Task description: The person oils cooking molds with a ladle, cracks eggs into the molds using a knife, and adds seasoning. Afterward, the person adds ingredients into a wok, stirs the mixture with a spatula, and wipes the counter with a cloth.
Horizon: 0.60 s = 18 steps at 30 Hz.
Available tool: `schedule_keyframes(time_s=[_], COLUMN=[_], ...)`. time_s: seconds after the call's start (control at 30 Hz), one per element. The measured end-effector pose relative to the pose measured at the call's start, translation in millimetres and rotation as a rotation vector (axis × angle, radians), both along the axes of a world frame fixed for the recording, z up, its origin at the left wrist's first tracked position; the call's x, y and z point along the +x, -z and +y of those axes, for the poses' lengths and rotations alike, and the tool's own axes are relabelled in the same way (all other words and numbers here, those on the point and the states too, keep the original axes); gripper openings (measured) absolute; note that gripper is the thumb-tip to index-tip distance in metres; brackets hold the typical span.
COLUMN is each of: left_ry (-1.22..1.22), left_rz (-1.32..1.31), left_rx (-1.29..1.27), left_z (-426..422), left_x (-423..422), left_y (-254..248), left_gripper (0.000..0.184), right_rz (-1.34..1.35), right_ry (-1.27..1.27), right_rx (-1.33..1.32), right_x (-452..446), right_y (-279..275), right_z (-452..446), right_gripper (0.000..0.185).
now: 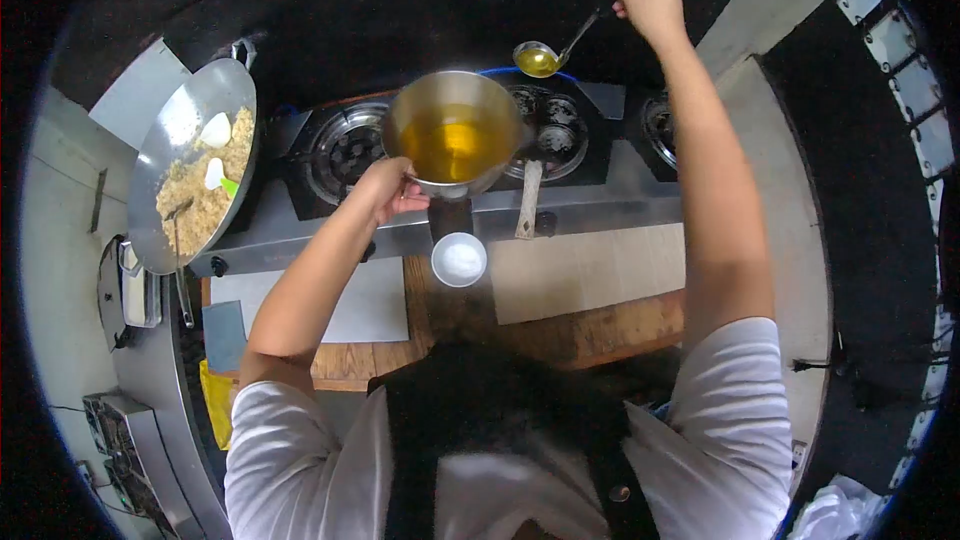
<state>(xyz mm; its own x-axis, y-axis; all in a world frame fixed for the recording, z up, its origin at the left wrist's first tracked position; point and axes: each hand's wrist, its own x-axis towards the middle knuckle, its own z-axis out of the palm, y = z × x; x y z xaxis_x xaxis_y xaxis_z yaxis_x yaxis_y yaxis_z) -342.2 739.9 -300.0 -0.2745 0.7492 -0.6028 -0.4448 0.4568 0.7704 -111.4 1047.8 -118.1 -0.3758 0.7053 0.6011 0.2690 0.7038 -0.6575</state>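
Two hands are shown at a stove [590, 212], each engaged with one vessel or tool. One pot [455, 88] containing yellow liquid [450, 145] is held over the stove by the left hand [388, 190], whose thumb and fingers are closed on its near left side; whether a handle is gripped there cannot be told. One ladle [582, 33] is held by the right hand [652, 2], its black grip being pinched between thumb and bent fingers; its bowl, also filled with yellow liquid, is positioned just beyond the pot's right side, apart from it. Three burners [551, 136] are seen, one partly hidden by the pot. One worn handle [530, 202] is extended toward the viewer at the pot's right. Nearer, one dish [458, 282] of white matter is placed between two boards [590, 270], one white and one beige. At far left, one wok [183, 105] is tilted and partly filled with grainy food [205, 205], in which two white-headed utensils [214, 174] and one metal utensil [178, 230] are rested.
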Motion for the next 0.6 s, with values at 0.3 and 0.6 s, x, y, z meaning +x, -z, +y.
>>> schedule_keyframes(time_s=[0.3,0.6], left_ry=[-0.08,-0.107], left_rz=[0.066,-0.003], left_rx=[0.001,0.003], left_z=[-37,-45], left_x=[14,13], left_y=[-6,20], left_gripper=[0.015,0.015], right_rz=[0.003,-0.047], right_ry=[0.075,0.075], right_rx=[0.075,0.139], right_x=[-7,-2], right_y=[69,86], right_z=[-24,-43], right_gripper=[0.028,0.028])
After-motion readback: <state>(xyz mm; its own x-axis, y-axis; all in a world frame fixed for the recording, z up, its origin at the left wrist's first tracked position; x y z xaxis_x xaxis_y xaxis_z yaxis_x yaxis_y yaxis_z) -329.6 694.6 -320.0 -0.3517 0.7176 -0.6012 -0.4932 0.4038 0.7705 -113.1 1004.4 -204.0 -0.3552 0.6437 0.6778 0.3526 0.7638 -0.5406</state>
